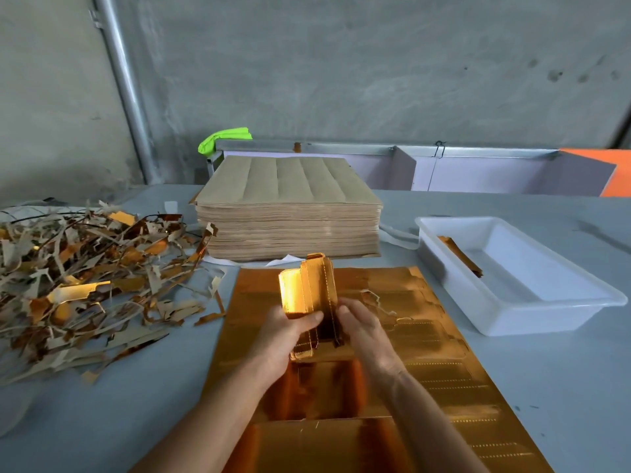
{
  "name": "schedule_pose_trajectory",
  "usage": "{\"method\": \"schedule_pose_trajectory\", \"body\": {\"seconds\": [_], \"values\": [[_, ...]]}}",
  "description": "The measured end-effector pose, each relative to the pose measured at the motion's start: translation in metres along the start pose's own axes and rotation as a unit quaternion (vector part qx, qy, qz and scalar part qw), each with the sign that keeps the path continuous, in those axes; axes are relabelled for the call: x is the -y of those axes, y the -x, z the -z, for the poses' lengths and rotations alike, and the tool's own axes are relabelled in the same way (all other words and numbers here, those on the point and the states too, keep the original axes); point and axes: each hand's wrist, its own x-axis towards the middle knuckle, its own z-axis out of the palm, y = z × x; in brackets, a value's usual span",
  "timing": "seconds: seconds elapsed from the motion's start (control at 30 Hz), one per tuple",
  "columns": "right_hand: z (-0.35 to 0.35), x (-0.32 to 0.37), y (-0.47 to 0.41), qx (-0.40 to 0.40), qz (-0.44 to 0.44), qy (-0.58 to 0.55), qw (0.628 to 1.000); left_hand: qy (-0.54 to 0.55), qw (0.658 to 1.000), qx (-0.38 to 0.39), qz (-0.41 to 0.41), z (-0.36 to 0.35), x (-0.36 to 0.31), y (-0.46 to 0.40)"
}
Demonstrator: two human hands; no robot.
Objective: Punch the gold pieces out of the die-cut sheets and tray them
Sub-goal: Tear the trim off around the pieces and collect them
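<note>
Left hand (290, 331) and right hand (362, 324) fingers pinching gold pieces (309, 293) above die-cut sheet (444, 353) | tray (594, 297) at 2 o'clock, well apart, one piece inside | risk: loose pinch lets pieces slip or fan out during transfer.

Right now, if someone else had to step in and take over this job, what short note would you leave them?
Left hand and right hand both grip a small bundle of punched gold pieces, held above the gold die-cut sheet on the table.
Done: a few gold pieces already lie in the white tray at right; a scrap pile sits at left.
Left: tray this bundle, finish this sheet, then work through the tall stack of sheets behind.
</note>
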Motion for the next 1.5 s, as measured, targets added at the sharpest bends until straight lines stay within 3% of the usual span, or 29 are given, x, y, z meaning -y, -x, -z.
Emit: {"method": "schedule_pose_trajectory", "body": {"seconds": [0.2, 0.33, 0.47, 0.6, 0.77, 0.87, 1.07, 1.27, 1.4, 1.5], "values": [[-0.011, -0.013, 0.001, -0.023, -0.055, -0.022, 0.998, 0.120, 0.988, 0.020, 0.099, -0.012, -0.003, 0.003], [-0.003, -0.013, -0.001, -0.047, -0.037, -0.001, 0.998, 0.136, 0.990, -0.004, 0.034, -0.014, 0.000, 0.000], [-0.003, -0.026, 0.005, -0.088, 0.000, 0.131, 0.987, -0.019, 0.999, 0.024, -0.037, -0.013, 0.006, 0.011], [0.007, -0.019, 0.003, -0.083, 0.022, 0.148, 0.985, -0.110, 0.991, 0.032, -0.073, -0.012, -0.002, 0.006], [0.032, 0.014, -0.020, -0.106, 0.042, 0.095, 0.989, -0.043, 0.997, 0.032, -0.050, -0.045, -0.039, -0.011], [0.062, 0.032, -0.031, -0.138, 0.015, 0.013, 0.990, -0.079, 0.996, 0.008, -0.050, -0.074, -0.056, -0.027], [0.139, 0.062, -0.054, -0.155, -0.002, 0.004, 0.988, -0.049, 0.994, -0.054, -0.077, -0.148, -0.080, -0.070], [0.214, 0.079, -0.089, -0.298, -0.023, 0.044, 0.953, -0.073, 0.991, 0.000, -0.115, -0.224, -0.090, -0.112], [0.254, 0.070, -0.117, -0.347, -0.050, 0.069, 0.934, -0.162, 0.967, 0.022, -0.196, -0.260, -0.084, -0.140], [0.275, 0.056, -0.136, -0.377, -0.073, 0.070, 0.921, -0.318, 0.914, 0.052, -0.247, -0.275, -0.071, -0.158]]}}
